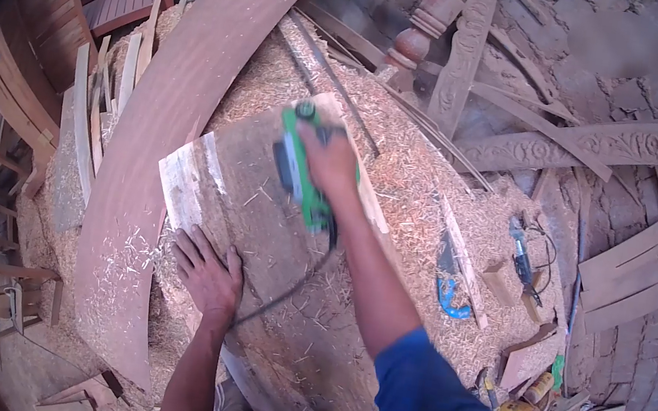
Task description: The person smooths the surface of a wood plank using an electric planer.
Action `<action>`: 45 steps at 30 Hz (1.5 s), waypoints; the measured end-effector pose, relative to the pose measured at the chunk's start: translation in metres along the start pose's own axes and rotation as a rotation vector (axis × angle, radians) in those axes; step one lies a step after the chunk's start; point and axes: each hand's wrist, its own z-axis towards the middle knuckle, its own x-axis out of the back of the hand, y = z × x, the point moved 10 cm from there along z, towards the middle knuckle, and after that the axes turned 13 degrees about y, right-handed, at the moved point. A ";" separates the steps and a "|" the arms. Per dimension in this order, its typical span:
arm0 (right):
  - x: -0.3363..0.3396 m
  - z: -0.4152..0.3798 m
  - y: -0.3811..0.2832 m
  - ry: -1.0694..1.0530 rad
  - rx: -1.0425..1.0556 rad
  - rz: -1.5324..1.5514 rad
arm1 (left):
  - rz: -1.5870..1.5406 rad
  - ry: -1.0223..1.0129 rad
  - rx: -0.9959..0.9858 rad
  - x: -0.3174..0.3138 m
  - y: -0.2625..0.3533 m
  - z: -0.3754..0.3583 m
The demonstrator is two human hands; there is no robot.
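On wide board (240, 184), right hand (327, 160) clamped round green planer (312, 205); left hand (210, 274) spread flat.

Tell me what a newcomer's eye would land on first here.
The bright green power tool would likely catch the eye first, gripped in the right hand over the wide, rough board at the center. Next might come the huge curved plank sweeping down the left side, then the blue handle lying among pale wood shavings to the right of the board.
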 end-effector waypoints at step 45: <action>0.008 -0.082 -0.003 0.128 0.023 0.004 | -0.007 0.027 -0.017 -0.003 -0.002 0.003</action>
